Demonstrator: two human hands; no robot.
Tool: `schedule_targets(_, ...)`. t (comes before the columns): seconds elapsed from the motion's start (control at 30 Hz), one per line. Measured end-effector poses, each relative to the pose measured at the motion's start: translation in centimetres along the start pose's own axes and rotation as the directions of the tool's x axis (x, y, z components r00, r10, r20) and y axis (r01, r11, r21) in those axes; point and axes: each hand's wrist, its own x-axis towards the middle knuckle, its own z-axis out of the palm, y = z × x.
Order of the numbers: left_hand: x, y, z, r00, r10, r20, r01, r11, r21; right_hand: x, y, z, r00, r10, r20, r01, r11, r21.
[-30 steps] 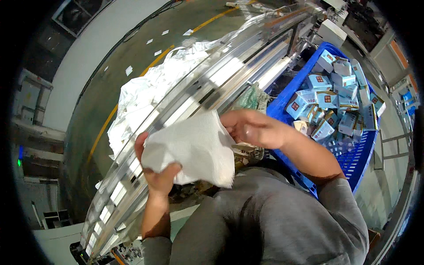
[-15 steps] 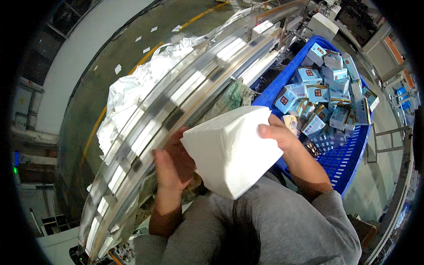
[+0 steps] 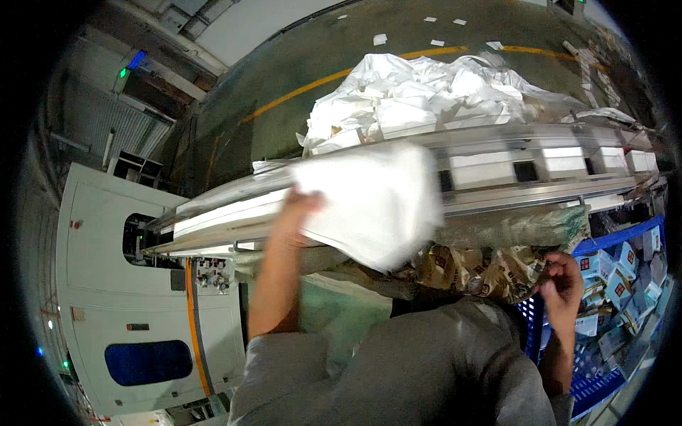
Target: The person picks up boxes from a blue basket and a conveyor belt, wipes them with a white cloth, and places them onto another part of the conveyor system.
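My left hand (image 3: 297, 207) is raised and shut on the corner of a white, limp bag (image 3: 380, 202), which hangs blurred in front of the metal conveyor rail (image 3: 497, 160). My right hand (image 3: 563, 282) is off the bag, low at the right with its fingers curled. It sits between a pile of brown packets (image 3: 490, 268) and a blue crate (image 3: 593, 387) holding several small blue and white boxes (image 3: 625, 266). Whether it grips anything is hidden.
A heap of white bags (image 3: 426, 92) lies behind the conveyor. A white machine cabinet (image 3: 121, 298) with an orange stripe and a blue window stands at the left. Beyond is a grey floor with a yellow line (image 3: 320, 82) and paper scraps.
My right hand has let go of the white bag and dropped to the right by the crate. My left hand alone has lifted the bag up toward the conveyor. The view has swung round.
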Motion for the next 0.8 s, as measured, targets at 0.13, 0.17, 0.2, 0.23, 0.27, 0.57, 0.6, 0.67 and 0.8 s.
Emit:
schedule_targets(0.13, 5.1, 0.1, -4.4, 0.987, -0.116, 0.111, 0.13, 0.983, -0.128, 0.5, 5.2, -1.7, 0.961, -0.077, -0.265, -0.082, 0.837, -0.541)
schedule_targets(0.17, 6.8, -0.9, -3.1, 0.968, -0.18, 0.175, 0.196, 0.978, -0.078, -0.1, 6.6, -1.9, 0.959, -0.131, -0.251, -0.083, 0.718, -0.691)
schedule_targets(0.2, 8.8, -1.8, -1.1, 0.941, -0.24, 0.24, 0.249, 0.968, -0.01, -0.3, 6.4, -1.0, 0.96, -0.136, -0.244, -0.088, 0.682, -0.726)
schedule_targets(0.23, 10.3, -2.8, 1.3, 0.889, -0.328, 0.318, 0.328, 0.943, 0.055, -1.0, 6.5, -0.3, 0.949, -0.098, -0.301, -0.129, 0.747, -0.652)
schedule_targets(0.27, 12.8, -5.7, 0.3, 0.853, -0.406, 0.328, 0.343, 0.91, 0.233, -1.6, 6.3, 0.3, 0.933, -0.065, -0.353, -0.158, 0.81, -0.564)
schedule_targets(0.57, 16.5, -9.4, 10.9, 0.875, -0.485, 0.017, 0.332, 0.624, 0.708, -12.5, 3.2, -4.1, 0.703, -0.124, -0.7, -0.446, 0.69, -0.57)
schedule_targets(0.6, 17.1, -9.0, 13.2, 0.856, -0.513, -0.065, 0.349, 0.481, 0.804, -13.7, 3.0, -4.5, 0.688, -0.104, -0.719, -0.544, 0.582, -0.604)
schedule_targets(0.67, 17.4, -7.6, 19.0, 0.768, -0.64, -0.023, 0.295, 0.323, 0.899, -13.2, 2.2, -4.6, 0.741, 0.059, -0.669, -0.627, 0.42, -0.657)
schedule_targets(0.8, 19.8, -5.9, 24.0, 0.849, -0.413, 0.33, -0.101, 0.486, 0.868, -12.3, 4.9, -5.5, 0.752, 0.219, -0.622, -0.659, 0.23, -0.716)
